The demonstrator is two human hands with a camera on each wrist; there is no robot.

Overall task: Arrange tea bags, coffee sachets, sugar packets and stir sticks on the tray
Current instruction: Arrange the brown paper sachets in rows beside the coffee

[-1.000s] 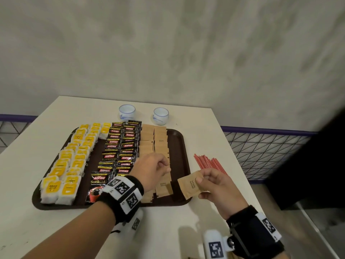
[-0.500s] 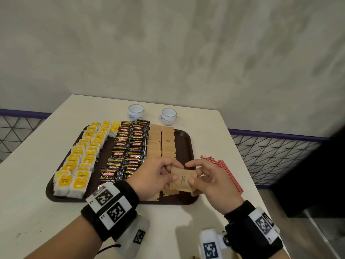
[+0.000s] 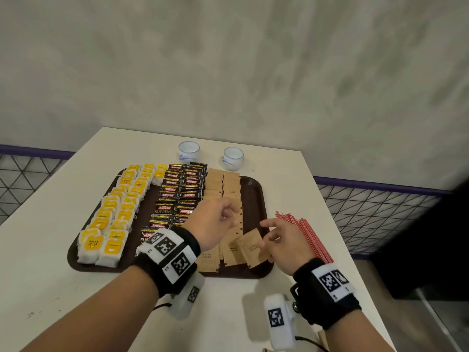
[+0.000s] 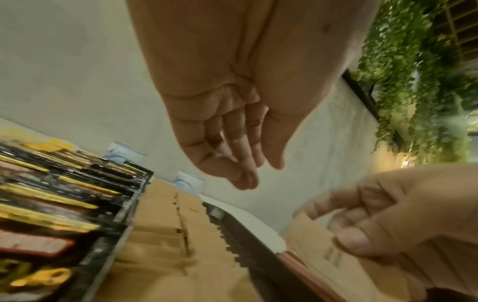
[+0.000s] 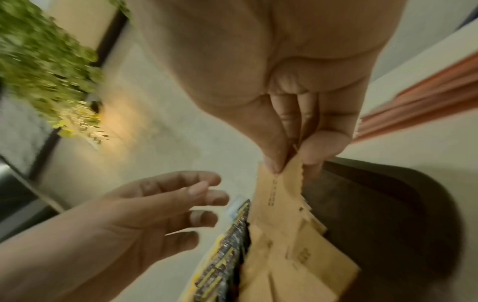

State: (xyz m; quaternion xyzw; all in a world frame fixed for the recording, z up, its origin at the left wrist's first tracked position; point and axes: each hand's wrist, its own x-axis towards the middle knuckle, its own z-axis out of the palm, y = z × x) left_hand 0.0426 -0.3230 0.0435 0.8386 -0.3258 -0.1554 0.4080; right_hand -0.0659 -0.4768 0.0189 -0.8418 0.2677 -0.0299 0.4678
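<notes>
A dark brown tray (image 3: 256, 196) holds rows of yellow-tagged tea bags (image 3: 111, 217), black coffee sachets (image 3: 177, 196) and brown sugar packets (image 3: 223, 184). My right hand (image 3: 275, 240) pinches one brown sugar packet (image 3: 250, 247) (image 5: 280, 196) by its edge between thumb and fingers, low over the tray's near right corner. My left hand (image 3: 223, 212) hovers over the sugar column with its fingers loosely curled and holds nothing (image 4: 240, 163). Red stir sticks (image 3: 304, 232) lie on the table right of the tray.
Two small white cups (image 3: 189, 151) (image 3: 233, 157) stand behind the tray. The white table (image 3: 45, 275) ends just right of the stir sticks, with a purple-railed mesh fence (image 3: 375, 201) beyond. A grey wall rises behind.
Both hands held the packet together half a second ago. My left hand has let go and drawn back left; my right hand has lowered the packet toward the near end of the sugar column.
</notes>
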